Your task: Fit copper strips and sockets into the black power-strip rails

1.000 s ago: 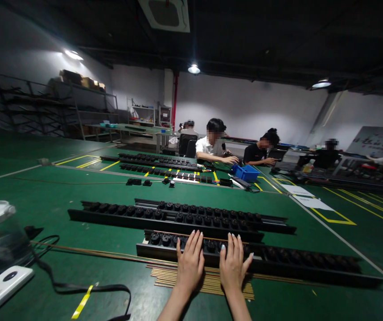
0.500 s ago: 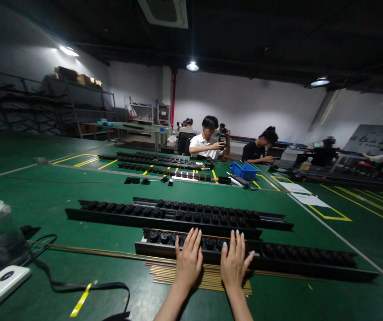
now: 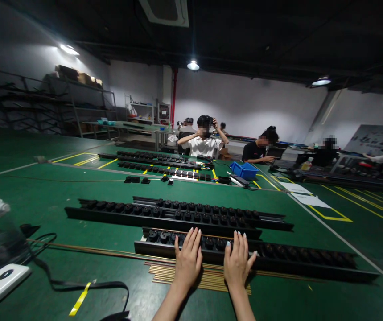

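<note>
Our left hand [image 3: 188, 259] and right hand [image 3: 237, 264] lie flat, fingers extended and grasping nothing, across the nearest black rail [image 3: 213, 258], seemingly steadying it on the green tabletop [image 3: 44, 191] beyond brass rods [image 3: 211, 280].

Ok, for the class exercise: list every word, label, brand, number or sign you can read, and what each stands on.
None can be read.
Wall board at right: characters, too blurred to read.
Two white sheets: any print is too faint to read.
Near black rail and brass-coloured rods: no lettering visible.
</note>
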The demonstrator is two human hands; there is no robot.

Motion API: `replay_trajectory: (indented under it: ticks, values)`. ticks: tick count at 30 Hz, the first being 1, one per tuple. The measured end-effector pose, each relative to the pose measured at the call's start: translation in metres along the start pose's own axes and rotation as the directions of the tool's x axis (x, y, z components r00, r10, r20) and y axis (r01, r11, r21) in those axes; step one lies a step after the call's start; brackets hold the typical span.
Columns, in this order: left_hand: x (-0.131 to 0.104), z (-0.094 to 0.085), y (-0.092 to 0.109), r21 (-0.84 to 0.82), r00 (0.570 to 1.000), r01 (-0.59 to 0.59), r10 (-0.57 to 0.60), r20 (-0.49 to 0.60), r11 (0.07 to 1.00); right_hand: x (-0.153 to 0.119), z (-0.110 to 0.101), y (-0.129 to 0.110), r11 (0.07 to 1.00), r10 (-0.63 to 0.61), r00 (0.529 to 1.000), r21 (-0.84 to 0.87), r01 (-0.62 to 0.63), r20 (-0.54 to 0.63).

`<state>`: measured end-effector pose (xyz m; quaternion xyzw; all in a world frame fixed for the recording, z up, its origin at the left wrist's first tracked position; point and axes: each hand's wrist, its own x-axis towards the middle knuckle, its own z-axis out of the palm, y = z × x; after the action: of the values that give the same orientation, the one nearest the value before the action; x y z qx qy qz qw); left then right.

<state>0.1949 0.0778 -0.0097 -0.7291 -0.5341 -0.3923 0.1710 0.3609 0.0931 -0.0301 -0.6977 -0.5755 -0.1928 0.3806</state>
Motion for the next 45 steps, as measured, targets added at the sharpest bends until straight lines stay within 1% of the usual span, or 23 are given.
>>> replay_trajectory:
  ticks: [3,9,15,21,26,31,36,41,45]
  values:
    - [0.0,0.0,0.0,0.002,1.0,0.003,-0.003,0.001,1.0,0.001,0.0,0.002,1.0,-0.014,1.0,-0.002,0.014,0.016]
    - [0.001,-0.001,0.0,-0.006,1.0,-0.007,0.007,-0.01,1.0,0.002,0.0,0.002,0.999,0.048,0.999,-0.007,-0.048,-0.011]
    - [0.0,0.0,0.0,0.009,1.0,0.005,-0.005,0.002,1.0,0.002,0.001,0.007,1.0,0.027,1.0,-0.01,-0.027,0.004]
    - [0.0,0.0,0.0,0.011,1.0,0.001,-0.001,0.012,1.0,0.001,0.0,0.001,0.999,0.034,0.999,-0.006,-0.034,-0.012]
    - [0.001,-0.001,0.0,-0.006,1.0,0.0,0.0,0.008,1.0,0.0,0.0,-0.001,1.0,-0.018,1.0,-0.005,0.018,0.025]
    - [0.001,-0.001,0.0,-0.008,1.0,-0.001,0.001,0.006,1.0,-0.002,0.0,-0.005,1.0,-0.015,1.0,-0.013,0.015,0.005]
    - [0.001,-0.002,0.0,-0.008,1.0,-0.002,0.002,0.013,1.0,-0.004,-0.002,-0.012,0.996,-0.094,0.994,-0.002,0.094,0.059]
    - [0.001,-0.002,0.0,0.0,1.0,-0.006,0.006,0.011,1.0,-0.005,-0.002,-0.017,0.995,-0.094,0.995,-0.02,0.095,0.043]
    - [0.001,-0.002,0.0,0.003,1.0,-0.01,0.01,0.014,1.0,-0.008,0.001,-0.021,0.984,-0.178,0.982,-0.006,0.179,0.061]
